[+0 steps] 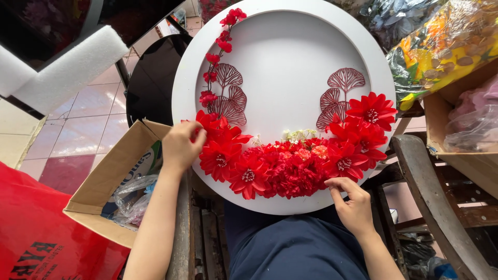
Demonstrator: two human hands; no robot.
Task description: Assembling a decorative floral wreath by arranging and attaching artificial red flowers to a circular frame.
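A round white tray-like frame point(290, 57) leans on my lap. A crescent of red artificial flowers point(290, 166) fills its lower part, with red skeleton leaves point(340, 93) and a sprig of small red blossoms point(220, 44) rising at the left. My left hand point(180, 145) grips the frame's left rim, fingers against a red flower there. My right hand point(353, 199) rests on the lower right rim, its fingertips touching the red flowers at the crescent's bottom edge.
An open cardboard box point(111, 179) with plastic bags stands at my left, beside a red bag point(36, 233). White foam pieces point(67, 67) lie upper left. A wooden chair arm point(430, 192) and a box of bagged flowers point(467, 124) are at right.
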